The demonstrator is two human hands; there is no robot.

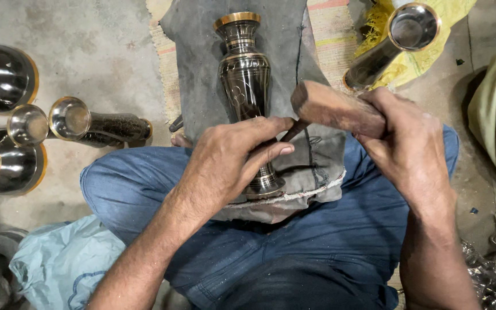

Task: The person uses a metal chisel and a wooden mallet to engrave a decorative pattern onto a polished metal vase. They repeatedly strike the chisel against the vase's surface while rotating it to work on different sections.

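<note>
The left hand (pixel 231 158) closes around the lower part of a dark brass vase (pixel 245 80) lying on a grey cloth (pixel 311 155) across the person's lap. The right hand (pixel 409 143) grips a wooden mallet (pixel 331 106) just beside the vase.

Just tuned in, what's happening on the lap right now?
A seated person in jeans steadies a dark metal vase lying on a grey cloth across the lap. The left hand presses a thin tool against the vase; the right hand grips a wooden mallet beside it. Similar vases lie on the floor.
</note>
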